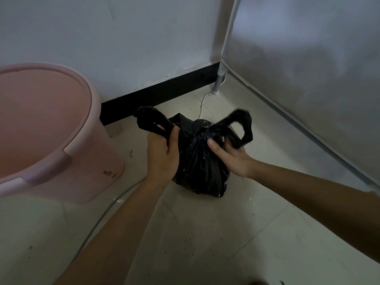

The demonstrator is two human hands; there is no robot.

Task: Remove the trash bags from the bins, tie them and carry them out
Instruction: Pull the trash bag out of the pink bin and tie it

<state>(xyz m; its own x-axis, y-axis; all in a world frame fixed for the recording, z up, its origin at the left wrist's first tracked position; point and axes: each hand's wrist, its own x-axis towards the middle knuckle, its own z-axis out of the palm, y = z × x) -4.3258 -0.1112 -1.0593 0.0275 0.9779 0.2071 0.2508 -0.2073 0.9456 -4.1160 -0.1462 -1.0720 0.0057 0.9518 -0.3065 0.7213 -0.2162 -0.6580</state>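
Step in hand: tying. I judge that I'm partway through the knot, because the two handles are drawn apart and the neck between them is bunched tight.

Bag: the crinkled black plastic trash bag (199, 161) is out of its bin. It sits on the pale tiled floor (257, 233) near the corner, full and rounded.

Left hand: my left hand (162, 153) has its fingers curled round the left handle loop (150, 120), which sticks up and out past the fist.

Right hand: my right hand (228, 155) grips the right handle loop (242, 126), with the thumb lying against the gathered neck. I can't see the fingers behind the plastic.

Bin: the round pink plastic bin (86, 128) stands just left of the bag with no liner showing inside.

Nearby: a thin white cable (202, 103) runs along the floor behind the bag. A silver metal leg (219, 79) stands in the corner by the black skirting board (160, 93).

Next move: I can't tell whether one crossing is already set. If it is, I cross the loops a second time and pull outward evenly, then lift by the knot. The thin plastic may stretch or tear under a hard tug, so I pull firmly but not sharply.
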